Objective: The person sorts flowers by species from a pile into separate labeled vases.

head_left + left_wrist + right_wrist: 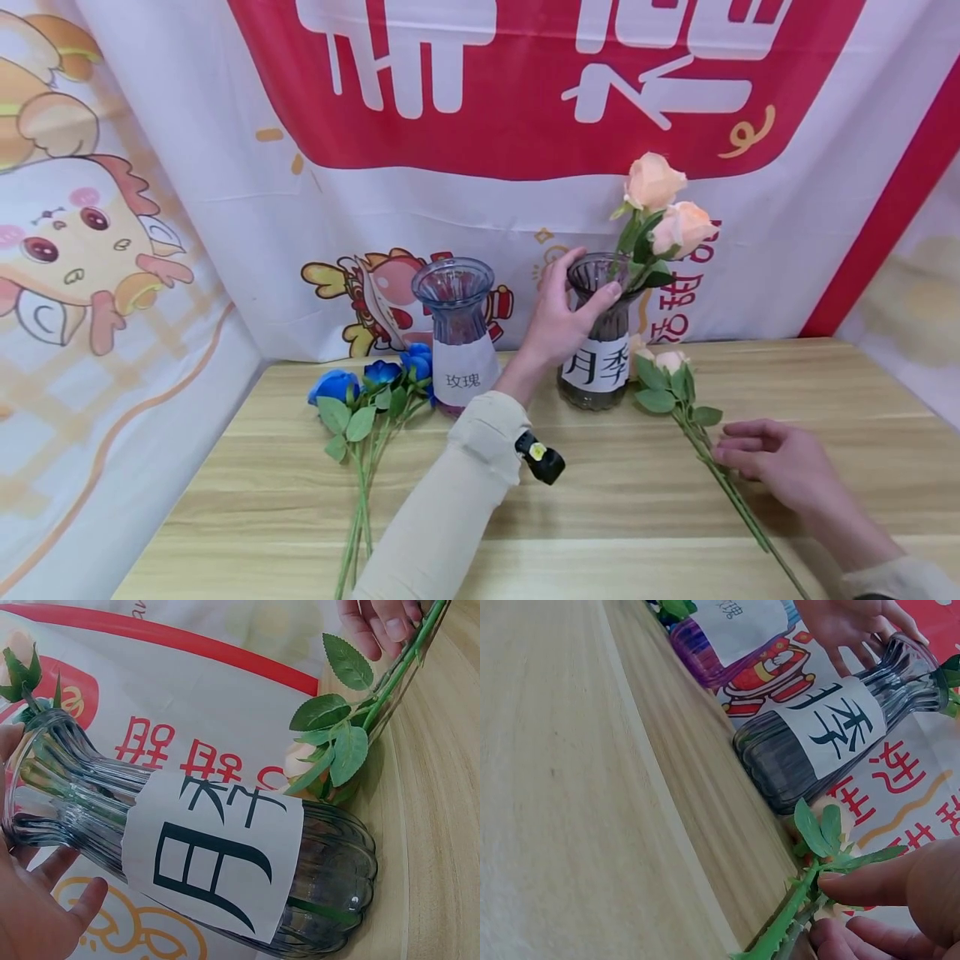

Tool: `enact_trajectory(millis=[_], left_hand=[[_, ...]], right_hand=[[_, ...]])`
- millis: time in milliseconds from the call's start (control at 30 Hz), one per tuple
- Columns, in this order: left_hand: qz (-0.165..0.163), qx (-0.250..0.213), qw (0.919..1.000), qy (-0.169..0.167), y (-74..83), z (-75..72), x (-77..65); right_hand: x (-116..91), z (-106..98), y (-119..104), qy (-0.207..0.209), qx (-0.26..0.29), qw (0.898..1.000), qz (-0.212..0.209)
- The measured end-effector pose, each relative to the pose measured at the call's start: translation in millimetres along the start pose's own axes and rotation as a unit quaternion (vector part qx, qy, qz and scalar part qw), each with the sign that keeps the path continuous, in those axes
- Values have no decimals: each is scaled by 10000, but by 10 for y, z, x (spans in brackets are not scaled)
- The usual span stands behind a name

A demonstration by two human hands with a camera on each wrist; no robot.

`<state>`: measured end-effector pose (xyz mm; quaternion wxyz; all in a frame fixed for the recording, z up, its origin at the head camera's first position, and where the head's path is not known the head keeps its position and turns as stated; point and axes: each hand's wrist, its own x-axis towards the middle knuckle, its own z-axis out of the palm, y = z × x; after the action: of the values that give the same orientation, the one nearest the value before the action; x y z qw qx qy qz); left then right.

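Observation:
My left hand [562, 312] grips the flared rim of a dark glass vase [596, 390], thumb on the near side. The vase has a white paper label with black characters and stands upright. Two peach roses [667, 200] lean out of its mouth to the right; their stems go inside. My right hand [783, 462] is at the stems of more peach roses [670, 360] lying on the table beside the vase. In the right wrist view, its thumb [862, 883] overlaps the green stems [784, 926], with fingers apart from the thumb; firm contact cannot be told.
A bluish glass vase [456, 333] with a white label stands to the left. Several blue roses [382, 375] lie beside it on the wooden table [247, 500]. A printed cloth [225, 167] hangs along the back.

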<state>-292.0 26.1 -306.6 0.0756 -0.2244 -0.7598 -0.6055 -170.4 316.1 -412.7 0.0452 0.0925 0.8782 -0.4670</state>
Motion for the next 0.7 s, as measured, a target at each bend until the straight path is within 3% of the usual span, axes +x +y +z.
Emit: enact_trajectory(millis=[367, 700], left_hand=[[40, -72, 10000, -29, -19, -7, 12], [45, -53, 10000, -41, -24, 7, 11]], right_hand=[[38, 9, 8, 46, -327, 9994, -33], [31, 14, -10, 133, -185, 9997, 130]])
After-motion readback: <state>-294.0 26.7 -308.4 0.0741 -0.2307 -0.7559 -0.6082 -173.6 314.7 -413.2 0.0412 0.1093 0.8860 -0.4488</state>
